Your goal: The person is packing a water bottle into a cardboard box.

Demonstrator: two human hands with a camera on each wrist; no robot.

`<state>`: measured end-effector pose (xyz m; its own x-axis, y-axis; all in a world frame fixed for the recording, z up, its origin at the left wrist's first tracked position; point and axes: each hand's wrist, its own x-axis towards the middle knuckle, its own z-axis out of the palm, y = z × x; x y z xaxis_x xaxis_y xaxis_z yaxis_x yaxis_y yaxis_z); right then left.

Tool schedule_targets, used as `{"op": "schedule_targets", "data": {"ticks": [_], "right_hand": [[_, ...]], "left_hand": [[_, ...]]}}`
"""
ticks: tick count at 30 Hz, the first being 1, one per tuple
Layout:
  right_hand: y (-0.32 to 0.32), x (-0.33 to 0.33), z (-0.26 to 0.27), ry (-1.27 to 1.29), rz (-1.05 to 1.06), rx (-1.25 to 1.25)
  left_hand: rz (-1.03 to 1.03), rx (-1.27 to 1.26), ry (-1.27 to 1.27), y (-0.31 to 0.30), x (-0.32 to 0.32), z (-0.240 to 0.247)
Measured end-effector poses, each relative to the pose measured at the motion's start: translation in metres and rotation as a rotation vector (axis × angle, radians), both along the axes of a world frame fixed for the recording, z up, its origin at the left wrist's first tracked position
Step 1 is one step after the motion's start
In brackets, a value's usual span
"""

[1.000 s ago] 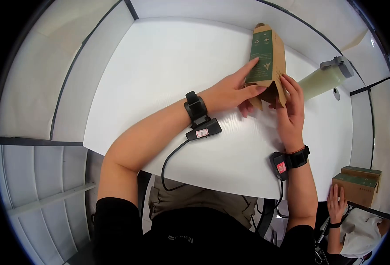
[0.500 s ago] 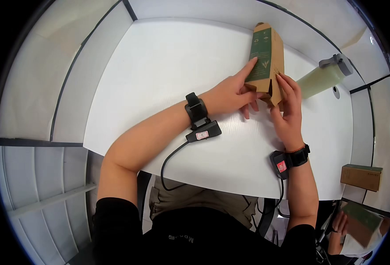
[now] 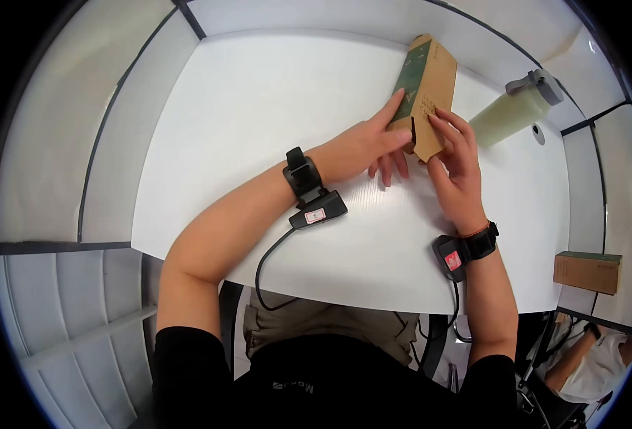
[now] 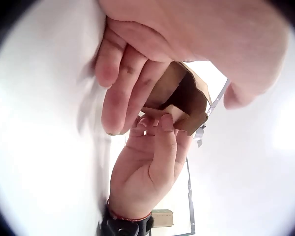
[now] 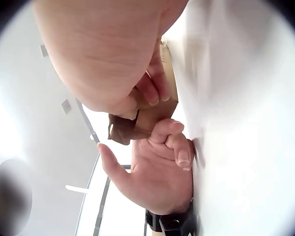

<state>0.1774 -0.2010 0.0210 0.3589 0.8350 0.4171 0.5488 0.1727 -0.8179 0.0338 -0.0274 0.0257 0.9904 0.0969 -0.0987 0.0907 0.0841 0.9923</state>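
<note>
A brown cardboard box point(image 3: 430, 89) with a green panel lies aslant at the back right of the white table, its near end open. My left hand point(image 3: 362, 146) is at its left side; in the head view the index finger lies along the green panel and the thumb points across the near end. The left wrist view shows a dark opening with loose flaps point(image 4: 179, 115). With thumb and fingers, my right hand point(image 3: 459, 168) pinches a flap at that end. In the right wrist view, the left hand's thumb point(image 5: 110, 162) stands away from the cardboard.
Behind my right hand, a pale green bottle point(image 3: 512, 114) with a grey lid leans across the view. Another brown and green box point(image 3: 588, 273) stands beyond the table's right edge. A person in a white top point(image 3: 595, 368) is at the lower right. Pale panels point(image 3: 273, 18) border the table.
The box has turned, showing more of its brown side and less green. Both hands have shifted slightly left with it. At lower right, the box the other person carried has left view.
</note>
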Motion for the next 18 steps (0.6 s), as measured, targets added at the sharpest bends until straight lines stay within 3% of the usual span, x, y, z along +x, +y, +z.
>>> {"op": "schedule_targets", "data": {"ticks": [2, 8, 11, 18], "right_hand": [[0.001, 0.0, -0.001, -0.015, -0.021, 0.008], [0.002, 0.001, -0.003, 0.037, 0.026, -0.028], [0.003, 0.001, -0.002, -0.075, 0.045, -0.015], [0.002, -0.003, 0.007, -0.012, -0.046, -0.08]], "left_hand": [[-0.007, -0.052, 0.016, 0.001, 0.0, 0.001], [0.072, 0.135, -0.049, -0.006, 0.006, -0.013], [0.133, 0.12, 0.03, -0.008, 0.005, -0.003], [0.151, 0.17, 0.022, -0.009, 0.005, -0.01]]}}
